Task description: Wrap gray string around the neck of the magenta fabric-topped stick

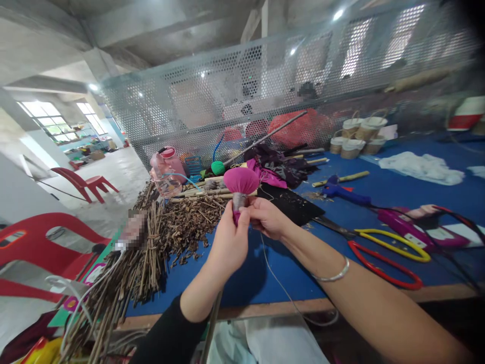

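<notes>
My left hand (233, 237) is closed round the lower end of a magenta cloth-covered ball (241, 180), held upright above the table. Grey thread or tape (239, 201) is wound about the ball's neck, and a little magenta cloth shows below it. At that neck the fingers of my right hand (267, 217) are pinched together from the right side. What exactly they grip is hidden. A thin pale cord (270, 266) hangs below my hands and runs over the table edge.
Bundles of dried stalks (151, 247) cover the table's left side. On the right lie scissors (356, 235) with red and yellow handles, a blue glue gun (343, 192) and a purple tool (413, 230). A perforated metal screen (212, 101) stands behind; red chairs (49, 237) are at left.
</notes>
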The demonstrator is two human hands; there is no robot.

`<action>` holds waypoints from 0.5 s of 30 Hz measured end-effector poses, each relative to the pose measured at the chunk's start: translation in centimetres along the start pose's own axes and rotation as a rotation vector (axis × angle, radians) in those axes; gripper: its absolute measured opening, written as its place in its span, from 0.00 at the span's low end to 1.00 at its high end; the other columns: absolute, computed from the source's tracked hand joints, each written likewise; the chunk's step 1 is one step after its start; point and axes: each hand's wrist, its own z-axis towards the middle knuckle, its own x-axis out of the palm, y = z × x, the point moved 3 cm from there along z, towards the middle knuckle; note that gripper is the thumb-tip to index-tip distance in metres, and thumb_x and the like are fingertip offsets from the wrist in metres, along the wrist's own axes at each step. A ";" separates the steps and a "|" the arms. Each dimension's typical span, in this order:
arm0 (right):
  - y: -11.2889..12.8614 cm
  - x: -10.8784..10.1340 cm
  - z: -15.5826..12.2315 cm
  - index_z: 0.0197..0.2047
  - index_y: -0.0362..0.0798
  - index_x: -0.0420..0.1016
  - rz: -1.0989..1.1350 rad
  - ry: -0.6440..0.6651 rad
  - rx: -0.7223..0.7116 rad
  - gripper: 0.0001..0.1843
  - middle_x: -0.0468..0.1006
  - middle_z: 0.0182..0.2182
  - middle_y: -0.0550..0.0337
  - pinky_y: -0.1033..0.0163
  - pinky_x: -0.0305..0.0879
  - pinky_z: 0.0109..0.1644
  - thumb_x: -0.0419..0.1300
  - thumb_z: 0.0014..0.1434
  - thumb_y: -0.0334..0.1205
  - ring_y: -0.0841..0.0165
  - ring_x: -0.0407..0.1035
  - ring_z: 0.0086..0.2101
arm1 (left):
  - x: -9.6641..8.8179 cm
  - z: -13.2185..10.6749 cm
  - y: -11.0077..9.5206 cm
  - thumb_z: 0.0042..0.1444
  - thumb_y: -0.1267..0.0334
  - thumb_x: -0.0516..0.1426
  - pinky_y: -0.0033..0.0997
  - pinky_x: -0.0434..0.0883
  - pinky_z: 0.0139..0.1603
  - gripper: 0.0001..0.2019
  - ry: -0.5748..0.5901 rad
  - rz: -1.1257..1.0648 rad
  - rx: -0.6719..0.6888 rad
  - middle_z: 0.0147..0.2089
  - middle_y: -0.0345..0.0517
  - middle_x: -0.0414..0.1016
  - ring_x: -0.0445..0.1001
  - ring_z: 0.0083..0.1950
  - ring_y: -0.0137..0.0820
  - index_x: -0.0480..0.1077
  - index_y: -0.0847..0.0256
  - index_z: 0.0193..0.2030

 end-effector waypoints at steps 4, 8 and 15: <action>0.0 0.1 -0.1 0.30 0.44 0.65 -0.081 -0.055 0.016 0.12 0.54 0.12 0.73 0.72 0.37 0.12 0.62 0.46 0.42 0.81 0.40 0.12 | 1.3 0.3 1.0 0.56 0.53 0.52 0.29 0.66 0.36 0.17 -0.007 0.046 -0.007 0.35 0.49 0.73 0.70 0.36 0.32 0.67 0.63 0.46; 0.5 0.0 -0.4 0.27 0.45 0.63 -0.117 0.004 0.051 0.13 0.50 0.12 0.74 0.72 0.36 0.12 0.61 0.48 0.44 0.80 0.40 0.12 | 0.6 0.5 1.2 0.53 0.54 0.55 0.25 0.64 0.29 0.15 0.033 0.041 -0.046 0.26 0.41 0.68 0.66 0.27 0.26 0.67 0.63 0.41; 1.2 0.2 -0.8 0.29 0.46 0.63 -0.108 -0.021 0.045 0.13 0.52 0.11 0.76 0.72 0.35 0.13 0.62 0.47 0.43 0.80 0.41 0.12 | -0.4 -0.1 1.1 0.49 0.56 0.57 0.17 0.46 0.13 0.13 0.184 -0.227 -0.291 0.17 0.27 0.49 0.47 0.14 0.18 0.56 0.57 0.32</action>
